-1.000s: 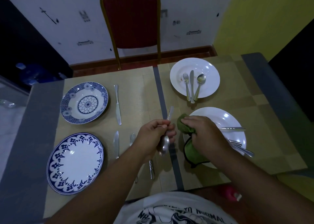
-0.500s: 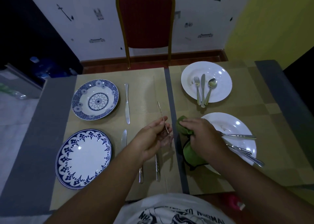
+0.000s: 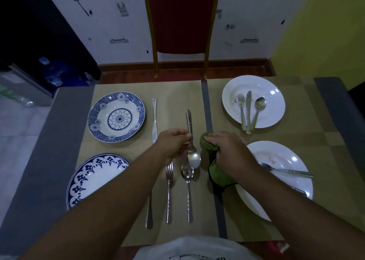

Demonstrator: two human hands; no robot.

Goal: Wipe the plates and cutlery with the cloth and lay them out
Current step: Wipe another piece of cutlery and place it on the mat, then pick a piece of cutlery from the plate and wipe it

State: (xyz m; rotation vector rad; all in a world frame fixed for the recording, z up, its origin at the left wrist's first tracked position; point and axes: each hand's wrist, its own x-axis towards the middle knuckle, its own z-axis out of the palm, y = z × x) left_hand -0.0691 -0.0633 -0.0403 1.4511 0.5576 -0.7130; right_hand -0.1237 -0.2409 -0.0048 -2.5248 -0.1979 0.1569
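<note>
On my feed the left hand (image 3: 173,144) has its fingers curled round the handle of a shiny steel spoon (image 3: 193,158). The bowl is toward me and the handle points away, over the tan placemat (image 3: 173,94). The right hand (image 3: 227,149) is bunched tight on a crumpled green cloth (image 3: 218,176) just beside that spoon; I can't tell whether the two touch. Nearer me lie a second steel spoon (image 3: 188,186), a steel fork (image 3: 169,190) and a knife (image 3: 149,214) half hidden by the forearm, all beside a blue-and-white patterned plate (image 3: 94,177). Farther off, a blue floral deep plate (image 3: 116,116) has a long steel knife (image 3: 154,119) at its right. On the right side, the near white plate (image 3: 262,151) carries loose cutlery (image 3: 286,170), and the far white plate (image 3: 256,84) holds a three-piece cutlery set (image 3: 248,111) laid side by side.
</note>
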